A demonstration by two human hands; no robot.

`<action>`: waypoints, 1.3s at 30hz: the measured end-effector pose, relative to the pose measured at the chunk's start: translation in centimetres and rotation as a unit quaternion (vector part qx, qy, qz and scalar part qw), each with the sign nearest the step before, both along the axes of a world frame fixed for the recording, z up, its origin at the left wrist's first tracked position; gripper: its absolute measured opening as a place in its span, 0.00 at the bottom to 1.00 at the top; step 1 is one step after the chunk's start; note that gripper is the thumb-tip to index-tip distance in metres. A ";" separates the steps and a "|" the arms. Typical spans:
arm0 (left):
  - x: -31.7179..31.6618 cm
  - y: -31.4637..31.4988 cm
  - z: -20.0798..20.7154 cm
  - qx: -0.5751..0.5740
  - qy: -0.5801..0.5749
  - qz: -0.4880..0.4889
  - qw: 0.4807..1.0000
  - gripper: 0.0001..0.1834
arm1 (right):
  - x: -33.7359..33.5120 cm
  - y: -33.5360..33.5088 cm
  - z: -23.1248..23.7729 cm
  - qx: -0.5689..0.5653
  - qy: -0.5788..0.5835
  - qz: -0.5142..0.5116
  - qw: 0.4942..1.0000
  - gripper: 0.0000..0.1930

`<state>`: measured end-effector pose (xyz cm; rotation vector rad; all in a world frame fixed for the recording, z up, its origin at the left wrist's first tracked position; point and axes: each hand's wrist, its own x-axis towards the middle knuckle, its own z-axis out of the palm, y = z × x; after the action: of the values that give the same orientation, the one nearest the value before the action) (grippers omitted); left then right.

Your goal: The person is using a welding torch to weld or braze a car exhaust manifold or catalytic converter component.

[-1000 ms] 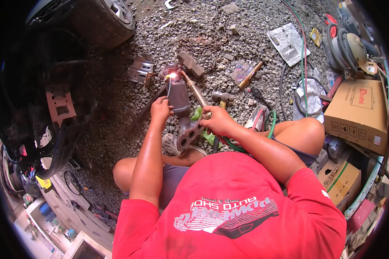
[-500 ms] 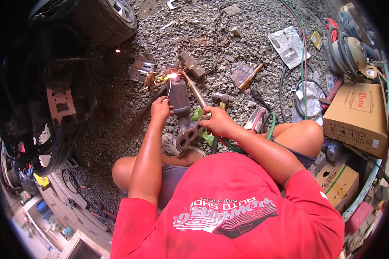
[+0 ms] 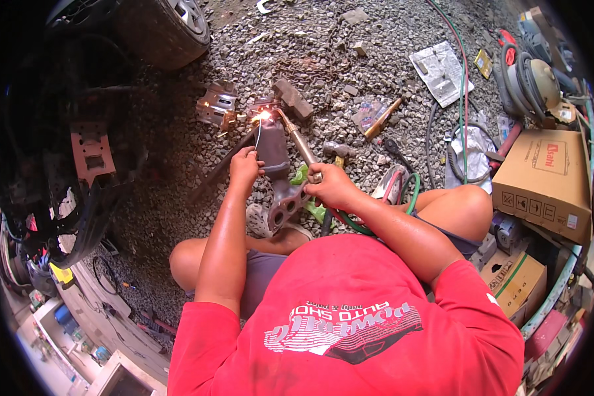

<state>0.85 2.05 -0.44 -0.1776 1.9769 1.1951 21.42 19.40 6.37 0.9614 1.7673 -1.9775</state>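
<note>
Exhaust part [image 3: 274,146] over the gravel [image 3: 360,76] in front of us, a bright glow [image 3: 264,115] at its far end.
Our left hand [image 3: 245,169] pinches a thin rod [image 3: 258,137] and our right hand [image 3: 332,185] grasps a torch [image 3: 297,137], both tips near the glow; just beyond lie a metal block [image 3: 293,99] and slotted plate [image 3: 216,103], with a wheel [image 3: 162,39] toward the gravel's far left corner.

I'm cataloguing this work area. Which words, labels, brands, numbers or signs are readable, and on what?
I won't copy wording, only place it:
Red cloth shirt: large white and grey lettering, readable.
Large brown cardboard box: red lettering, readable, and a row of dark symbols.
Smaller brown cardboard box: dark lettering, partly readable.
Flat whitish sheet: marks too small to read.
</note>
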 end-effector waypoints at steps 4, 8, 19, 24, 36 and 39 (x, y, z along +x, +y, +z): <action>-0.1 -0.4 -0.3 -0.007 0.018 0.022 1.000 0.19 | -0.3 -0.2 0.5 0.000 -0.004 0.009 1.000 0.09; 0.0 -0.1 0.0 -0.008 0.017 0.019 1.000 0.19 | -0.2 0.0 0.6 -0.002 -0.007 0.004 1.000 0.09; -0.2 -0.4 -0.2 -0.003 0.005 0.012 1.000 0.20 | -0.4 -0.2 0.5 0.005 -0.009 0.010 1.000 0.10; -0.1 -0.2 -0.2 -0.007 0.014 0.015 1.000 0.20 | -0.3 -0.3 0.0 0.004 0.000 0.004 1.000 0.10; -0.2 -0.6 -0.3 -0.004 0.002 0.018 1.000 0.21 | -0.6 -0.3 0.8 0.033 -0.002 0.023 0.999 0.11; -0.2 -0.4 -0.2 -0.001 -0.003 0.017 1.000 0.21 | -0.6 -0.2 0.8 0.035 -0.005 0.025 0.999 0.11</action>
<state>0.61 1.62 -0.66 -0.2152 1.9764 1.2130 20.83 19.23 7.16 0.9371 1.8488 -1.8892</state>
